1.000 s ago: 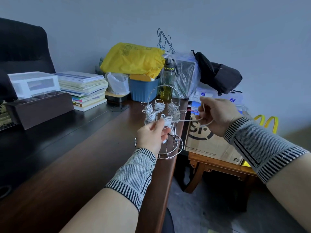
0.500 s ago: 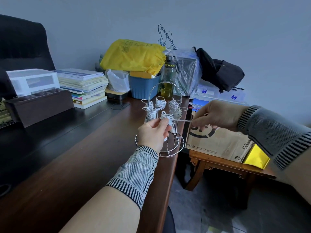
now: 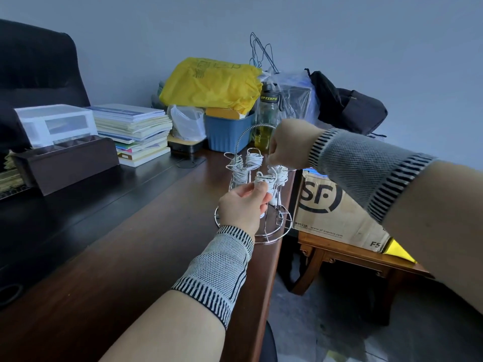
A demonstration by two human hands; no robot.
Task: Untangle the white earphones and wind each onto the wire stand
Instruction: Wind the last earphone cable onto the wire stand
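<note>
Both bare forearms wear grey knitted wrist sleeves, the left sleeve [image 3: 222, 270] and right sleeve [image 3: 366, 173], each edged with black-and-white striped bands.

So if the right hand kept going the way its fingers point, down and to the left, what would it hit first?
Probably the white earphone coil wound on the wire stand, just beyond the right hand. Depth is unclear from this one view.

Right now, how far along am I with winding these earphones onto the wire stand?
Nearly done, it seems. Several arms of the wire stand already carry wound white bundles, like the one at the back. In hand: your left hand pinches the front bundle while your right hand holds something small above the stand, probably its cord end. Left: finishing that wrap; no loose earphones show on the desk.
</note>
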